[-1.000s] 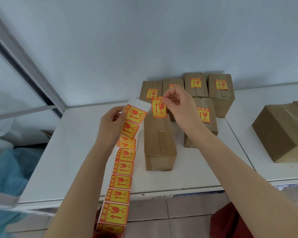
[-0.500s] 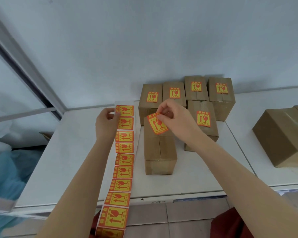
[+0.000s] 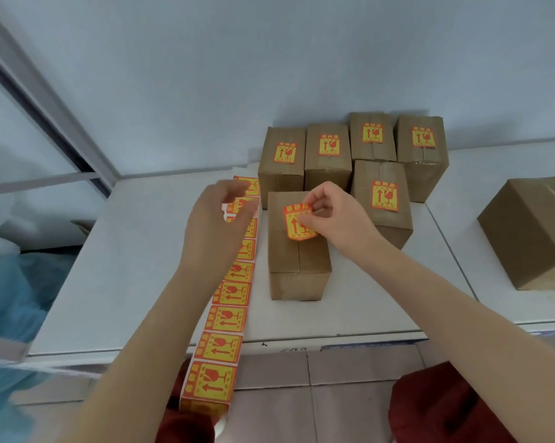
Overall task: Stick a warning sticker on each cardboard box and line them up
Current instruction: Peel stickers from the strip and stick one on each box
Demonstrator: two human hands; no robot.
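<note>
Grip, right hand [image 3: 330,215]: thumb and fingertips pinch the far right corner of a loose sticker [image 3: 297,223].
Grip, left hand [image 3: 220,225]: blurred, with fingers loosely bent over the far end of the sticker strip [image 3: 228,318]. Whether they hold it cannot be told.
Sticker position: on top of the near box [image 3: 297,251], toward its far end. Its near edge looks bowed, so it is apparently not pressed flat.
Near box: stands on the white table [image 3: 135,266], close in front of the labelled boxes [image 3: 328,155].
Labelled boxes: four stand in a far row by the wall, with a fifth in front of them at right. Each has a sticker on top.
Plain box [image 3: 525,231]: well apart at far right, with no sticker visible.
Sticker strip: runs from the far part of the table over its near edge, left of the near box.
Step in hand: laying the sticker on the sixth box.
Next move, as judged: let go of the corner and smooth the sticker flat from far to near. Then slide the box back beside the fifth one, squared to the row.
</note>
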